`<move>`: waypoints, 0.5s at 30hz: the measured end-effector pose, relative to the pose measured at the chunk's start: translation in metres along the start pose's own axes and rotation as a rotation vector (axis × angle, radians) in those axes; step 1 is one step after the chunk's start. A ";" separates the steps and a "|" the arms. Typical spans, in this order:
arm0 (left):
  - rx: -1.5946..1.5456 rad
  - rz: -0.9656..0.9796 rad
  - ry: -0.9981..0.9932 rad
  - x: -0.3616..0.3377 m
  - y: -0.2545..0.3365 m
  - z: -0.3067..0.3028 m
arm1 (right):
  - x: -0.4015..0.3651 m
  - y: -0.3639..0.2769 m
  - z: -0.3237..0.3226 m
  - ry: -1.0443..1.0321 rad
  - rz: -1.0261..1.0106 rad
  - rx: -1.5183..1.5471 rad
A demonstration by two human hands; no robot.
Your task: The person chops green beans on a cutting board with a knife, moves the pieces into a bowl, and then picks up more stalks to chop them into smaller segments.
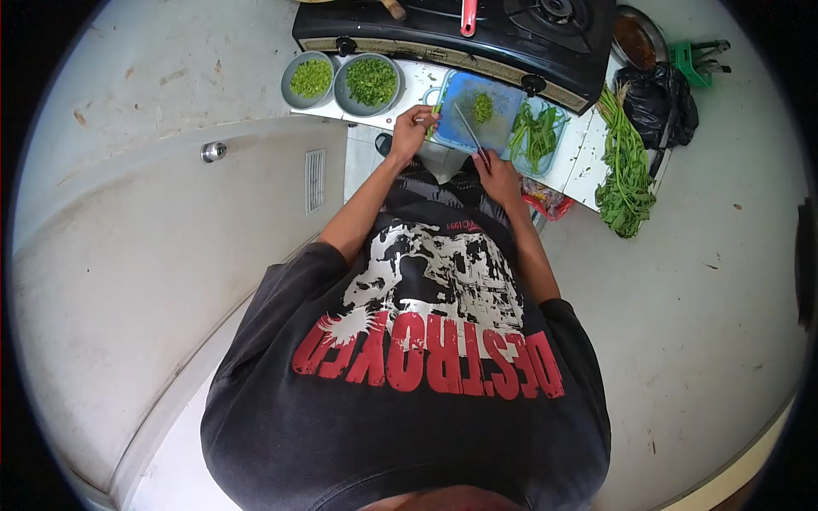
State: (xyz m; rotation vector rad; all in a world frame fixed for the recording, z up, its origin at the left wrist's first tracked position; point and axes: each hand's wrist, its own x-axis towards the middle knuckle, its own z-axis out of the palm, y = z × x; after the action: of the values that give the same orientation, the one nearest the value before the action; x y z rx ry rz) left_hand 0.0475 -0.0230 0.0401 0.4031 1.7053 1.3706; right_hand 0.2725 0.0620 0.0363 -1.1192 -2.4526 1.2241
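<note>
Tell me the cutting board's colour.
The cutting board is blue, best seen in the head view.

The cutting board [504, 95] is blue, the chopped pile [483, 107] green, the shirt [409, 439] black with red-and-white print.

2 hands [411, 132], 1 knife [468, 125], 1 blue board [503, 95], 1 tray [550, 160]. 2 grey bowls [368, 111], 1 heap of chopped greens [483, 107] on the board. 2 leafy bunches [626, 162]: 1 in the tray, 1 on the bench [581, 160]. 1 stove [409, 38]; 2 knobs [533, 83], 1 burner [558, 8] visible. 1 round pan [637, 41], 1 black bag [660, 102]. Held stalks [435, 119]: too small to count.
</note>
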 end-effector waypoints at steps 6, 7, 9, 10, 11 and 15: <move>-0.022 -0.022 0.073 0.014 0.005 -0.027 | -0.002 -0.002 0.006 -0.112 -0.072 -0.136; -0.025 -0.025 0.067 0.017 0.005 -0.031 | 0.002 -0.002 0.006 -0.135 -0.039 -0.135; -0.034 -0.043 0.033 0.023 0.008 -0.037 | 0.009 0.001 0.008 -0.135 0.015 -0.154; 0.001 -0.054 0.003 0.025 0.011 -0.041 | 0.013 0.004 0.008 -0.112 0.035 -0.173; 0.035 -0.065 -0.028 0.027 0.013 -0.044 | 0.016 0.006 0.008 -0.087 0.056 -0.191; 0.067 -0.048 -0.102 0.036 0.018 -0.050 | 0.029 0.002 -0.007 -0.018 0.095 -0.185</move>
State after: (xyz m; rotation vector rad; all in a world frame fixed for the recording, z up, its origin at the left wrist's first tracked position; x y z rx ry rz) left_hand -0.0169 -0.0224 0.0408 0.4589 1.6695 1.2399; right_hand 0.2562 0.0869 0.0348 -1.2905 -2.5975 1.0517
